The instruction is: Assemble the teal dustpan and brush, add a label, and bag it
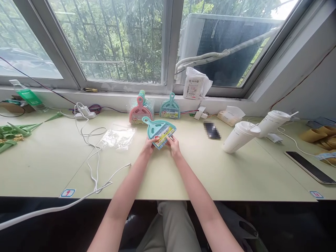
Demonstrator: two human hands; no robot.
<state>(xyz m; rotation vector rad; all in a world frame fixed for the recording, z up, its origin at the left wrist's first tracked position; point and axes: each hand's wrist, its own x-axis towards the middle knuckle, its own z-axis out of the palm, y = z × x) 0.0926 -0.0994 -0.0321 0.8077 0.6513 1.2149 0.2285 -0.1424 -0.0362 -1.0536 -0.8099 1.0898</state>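
Note:
Between my two hands is a teal mini dustpan and brush set (159, 128) with a yellow printed label, tilted with its handle to the upper left. My left hand (149, 144) grips its lower left edge, the thumb over the label. My right hand (173, 144) pinches its lower right corner. Behind it, a stack of similar sets with a pink dustpan (140, 111) in front stands by the sill. Another teal set (170, 106) leans upright against the wall. Clear plastic bags (118, 136) lie flat to the left of my hands.
White cables (97, 164) trail over the table's left part. Two lidded white cups (240, 137) stand at the right, near a tissue pack (231, 115) and a tablet (312, 166). A green-labelled bottle (28, 96) and green cone-shaped pieces (18, 131) are far left.

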